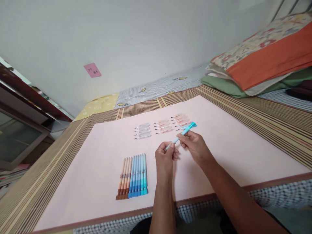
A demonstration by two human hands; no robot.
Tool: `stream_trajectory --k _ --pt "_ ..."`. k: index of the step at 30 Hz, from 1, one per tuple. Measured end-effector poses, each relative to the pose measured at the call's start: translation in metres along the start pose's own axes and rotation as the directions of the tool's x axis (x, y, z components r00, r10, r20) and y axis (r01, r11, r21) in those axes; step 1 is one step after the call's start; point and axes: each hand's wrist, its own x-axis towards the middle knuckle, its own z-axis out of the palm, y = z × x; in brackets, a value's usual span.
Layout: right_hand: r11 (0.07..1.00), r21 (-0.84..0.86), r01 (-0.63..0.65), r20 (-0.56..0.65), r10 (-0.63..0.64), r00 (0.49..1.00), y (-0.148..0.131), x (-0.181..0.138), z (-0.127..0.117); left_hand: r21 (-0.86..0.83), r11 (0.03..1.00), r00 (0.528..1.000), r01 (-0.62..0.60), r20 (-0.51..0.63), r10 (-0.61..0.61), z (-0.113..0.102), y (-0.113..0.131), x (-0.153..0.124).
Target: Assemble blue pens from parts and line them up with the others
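Between my two hands a light-blue pen (pixel 186 130) is held at a slant, its turquoise clip end pointing up and to the right. My left hand (pixel 165 157) pinches the lower, pale end. Further up the barrel, the fingers of my right hand (pixel 195 146) are closed on it. Just beyond my hands lie three groups of slim clear pieces with dark points: a colourless group (pixel 143 130), a pinkish middle group (pixel 163 126) and a right group (pixel 179 119). Left of my left hand, several pens (pixel 133 175) lie side by side, shading from brown through blue to turquoise.
A pale pink sheet (pixel 80 182) covers much of the striped mat (pixel 65 149). Folded bedding with an orange band (pixel 270 65) is piled at the right. A pink note (pixel 92 70) sticks to the wall. Dark-framed furniture (pixel 19 126) stands at the left.
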Motion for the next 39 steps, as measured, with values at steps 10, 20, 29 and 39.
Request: stream_trajectory --k 10,20,29,39 --pt "0.975 0.2 -0.095 0.033 0.09 0.995 0.004 -0.001 0.001 -0.152 0.988 0.996 -0.003 -0.086 -0.01 0.011 -0.003 -0.001" --pt "0.958 0.246 -0.146 0.096 0.126 0.987 0.008 0.0 -0.001 -0.055 0.982 0.983 -0.181 -0.037 0.179 0.009 0.004 -0.006" --pt "0.981 0.153 -0.117 0.058 0.109 0.992 0.006 -0.004 0.011 -0.401 0.916 0.992 -0.012 -0.122 -0.04 0.009 -0.002 0.0" --pt "0.996 0.054 -0.073 0.044 0.071 0.997 0.006 -0.004 0.009 -0.391 0.918 0.984 0.068 -0.126 -0.127 0.006 -0.001 0.002"
